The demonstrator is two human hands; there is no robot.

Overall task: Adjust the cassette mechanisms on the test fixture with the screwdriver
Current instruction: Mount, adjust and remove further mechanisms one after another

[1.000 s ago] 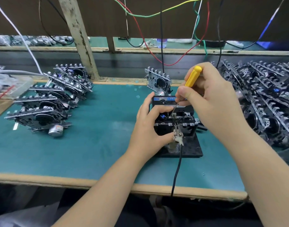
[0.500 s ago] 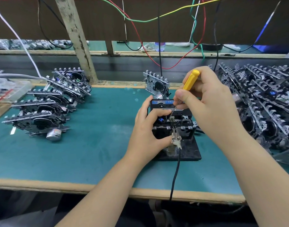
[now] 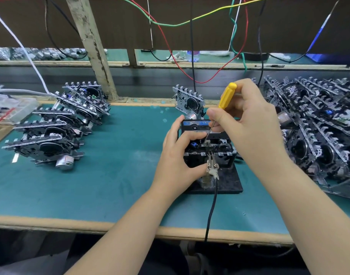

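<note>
yellow screwdriver handle (image 3: pixel 227 95), teal mat (image 3: pixel 114 165), seemingly black fixture (image 3: pixel 227 180)

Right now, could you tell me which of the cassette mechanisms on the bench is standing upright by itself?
The lone cassette mechanism just behind the test fixture; it stands on edge, while the others lie heaped at left and right.

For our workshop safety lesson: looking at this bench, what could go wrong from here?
1. The screwdriver tip sits right beside the left hand thumb; a slip could jab it.
2. The black cable hangs over the table edge; a snag might tug the fixture.
3. The right forearm is close to the pile of mechanisms and might knock it.
</note>
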